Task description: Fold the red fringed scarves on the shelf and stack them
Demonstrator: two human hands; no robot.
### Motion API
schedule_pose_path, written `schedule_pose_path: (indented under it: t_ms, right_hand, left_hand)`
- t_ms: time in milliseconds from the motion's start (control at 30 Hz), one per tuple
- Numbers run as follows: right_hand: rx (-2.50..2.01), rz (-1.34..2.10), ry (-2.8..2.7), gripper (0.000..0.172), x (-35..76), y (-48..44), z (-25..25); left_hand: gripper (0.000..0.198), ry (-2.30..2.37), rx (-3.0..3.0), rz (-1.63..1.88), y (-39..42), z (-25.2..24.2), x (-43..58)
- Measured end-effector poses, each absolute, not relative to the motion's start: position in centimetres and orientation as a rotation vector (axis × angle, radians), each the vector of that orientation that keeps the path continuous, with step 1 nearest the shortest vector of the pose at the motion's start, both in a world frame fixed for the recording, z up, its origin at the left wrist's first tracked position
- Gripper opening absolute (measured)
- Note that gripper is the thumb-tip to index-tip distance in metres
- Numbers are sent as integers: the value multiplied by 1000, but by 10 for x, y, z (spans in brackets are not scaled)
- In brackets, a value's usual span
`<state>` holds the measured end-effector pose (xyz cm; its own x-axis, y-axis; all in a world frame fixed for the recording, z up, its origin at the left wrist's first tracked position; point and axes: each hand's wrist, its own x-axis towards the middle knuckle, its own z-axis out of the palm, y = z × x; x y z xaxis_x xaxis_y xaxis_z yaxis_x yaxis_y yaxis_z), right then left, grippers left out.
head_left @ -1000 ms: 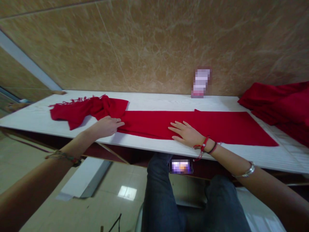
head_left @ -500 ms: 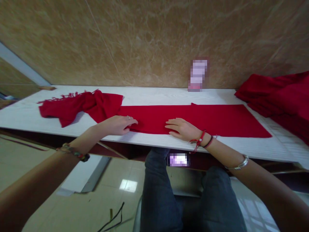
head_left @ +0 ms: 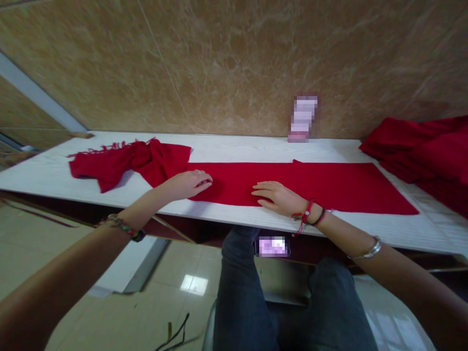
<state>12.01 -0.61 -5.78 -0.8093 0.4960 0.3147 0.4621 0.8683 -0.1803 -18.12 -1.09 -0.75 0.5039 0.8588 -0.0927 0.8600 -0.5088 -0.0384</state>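
A long red scarf lies flat along a white table. Its left end is bunched up, with a fringe pointing left. My left hand rests on the scarf near the bunched part, its fingers curled together and pressed on the cloth. Flat on the scarf's middle, close to the near edge, lies my right hand with fingers stretched out. Both wrists wear bracelets.
A pile of red cloth fills the table's right end. A small blurred object leans against the marbled wall at the back. My legs in dark jeans are under the table. A tiled floor lies to the left.
My left hand slid to the right along the scarf, closer to my right hand. My right hand shifted slightly left. The flat part of the scarf stays where it was.
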Motion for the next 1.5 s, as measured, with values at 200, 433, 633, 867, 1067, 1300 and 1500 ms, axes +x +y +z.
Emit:
schedule_pose_path:
  t_ms: [200,433,633,867,1067,1300,1500]
  right_hand:
    - [-800,30,-2765,44,90,-8,-49]
    - [-771,35,-2931,43,91,-14,-56]
    - [-749,76,-2994,40,92,-11,-49]
    - [-758,118,-2995,39,91,-10,-50]
    - [-736,87,-2948,38,92,-12,-51]
    - [-751,68,-2908,37,92,-14,-53]
    - [-751,66,-2881,38,92,-13,-56]
  left_hand:
    - [52,1606,2702,-82,-1,-39,-154]
    - [51,1601,2640,-192,-2,-49,-161]
    - [39,1399,2922,34,-1,-42,-151]
    - [30,1425,3060,-144,5,-27,-161]
    - [31,1569,3007,-218,-6,-23,-156]
    - [24,1727,2747,-230,-8,-22,-142]
    - [26,1976,2694,-334,-13,-22,-142]
